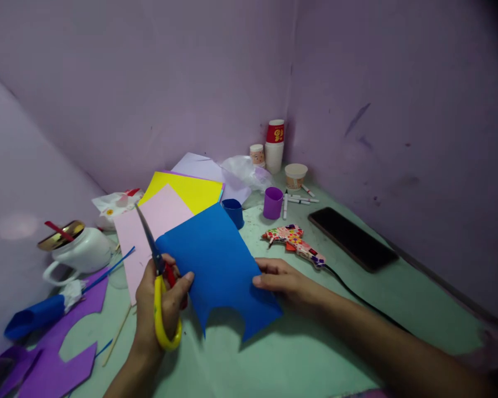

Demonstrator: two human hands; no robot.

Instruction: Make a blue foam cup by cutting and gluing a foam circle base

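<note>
A blue sheet (216, 254), which looks like craft foam or card, is held up over the table with a curved notch cut from its near edge. My left hand (157, 304) is closed on the sheet's left edge with thumb and fingers. That same hand also carries scissors (160, 293) with yellow and red handles, their blades pointing up and away. On the right edge of the sheet, my right hand (284, 282) pinches it between thumb and fingers.
A floral glue gun (292, 240) with a black cord and a phone (352, 239) lie to the right. Behind stand a purple ring (273, 203), a blue ring (233, 214), markers (299, 200) and paper cups (274, 146). Purple scraps (66, 370) and a white mug (85, 251) are left.
</note>
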